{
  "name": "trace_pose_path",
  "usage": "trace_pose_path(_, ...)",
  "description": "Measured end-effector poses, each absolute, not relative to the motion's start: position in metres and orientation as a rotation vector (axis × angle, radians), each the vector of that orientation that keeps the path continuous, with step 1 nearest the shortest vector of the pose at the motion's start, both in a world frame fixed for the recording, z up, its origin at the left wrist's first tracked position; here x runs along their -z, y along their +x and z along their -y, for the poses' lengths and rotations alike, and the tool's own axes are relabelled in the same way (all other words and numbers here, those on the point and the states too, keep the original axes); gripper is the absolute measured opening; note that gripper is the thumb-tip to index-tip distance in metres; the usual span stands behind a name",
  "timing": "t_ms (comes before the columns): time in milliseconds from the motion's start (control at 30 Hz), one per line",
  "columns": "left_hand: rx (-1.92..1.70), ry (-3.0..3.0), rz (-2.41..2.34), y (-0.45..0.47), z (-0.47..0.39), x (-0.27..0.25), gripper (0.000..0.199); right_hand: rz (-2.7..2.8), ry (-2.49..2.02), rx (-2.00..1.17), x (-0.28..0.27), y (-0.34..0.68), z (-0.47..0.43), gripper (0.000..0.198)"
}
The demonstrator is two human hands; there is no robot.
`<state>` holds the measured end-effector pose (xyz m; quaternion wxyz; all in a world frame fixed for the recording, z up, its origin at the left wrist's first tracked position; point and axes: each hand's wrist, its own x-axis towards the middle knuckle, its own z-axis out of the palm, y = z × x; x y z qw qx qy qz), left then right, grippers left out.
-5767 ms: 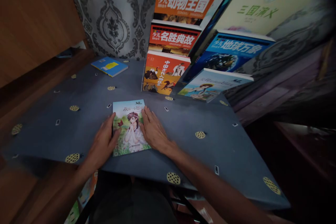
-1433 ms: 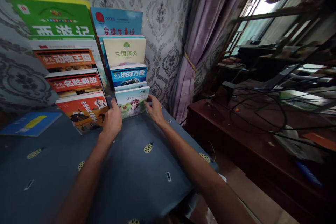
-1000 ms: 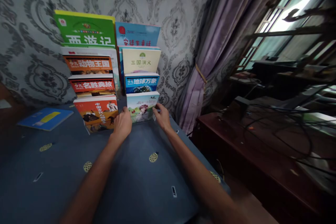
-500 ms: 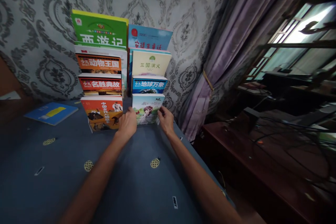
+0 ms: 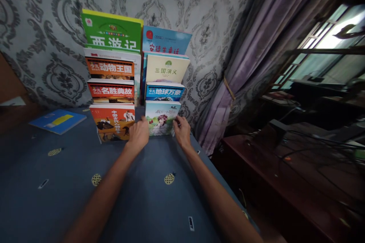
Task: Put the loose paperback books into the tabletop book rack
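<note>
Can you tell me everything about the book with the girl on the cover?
The girl book is a thin paperback with a pale sky, green grass and a dark-haired girl drawn on the front, plus a title across the top. It stands nearly upright in the front slot of the right-hand row, in front of a blue book. The left hand touches its left edge and the right hand its right edge. Its bottom meets the blue table.

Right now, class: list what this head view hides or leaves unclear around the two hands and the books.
- Rack under the books: hidden by the covers.
- Left hand grip on the girl-cover book: fingertips behind its edge.
- Right hand: blocks the book's right edge.
- Green book: lower cover hidden by the books in front.
- Blue booklet: print too small.
</note>
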<state>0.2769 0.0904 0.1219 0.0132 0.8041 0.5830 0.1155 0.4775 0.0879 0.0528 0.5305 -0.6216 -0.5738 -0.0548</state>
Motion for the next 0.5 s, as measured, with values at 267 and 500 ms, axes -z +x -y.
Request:
trace_pose_path(267, -0.361, 2.470, -1.824, 0.2795, -0.0912, -0.1206, 0.039, 1.355, -1.412, 0.093, -0.0489, 0.4807, -0.0934, 0.025)
trace_pose_path(500, -0.396, 2.488, -1.826, 0.2797, -0.0898, -0.1188, 0.040, 1.358, -1.411, 0.090, -0.0443, 0.4803, -0.0939, 0.027)
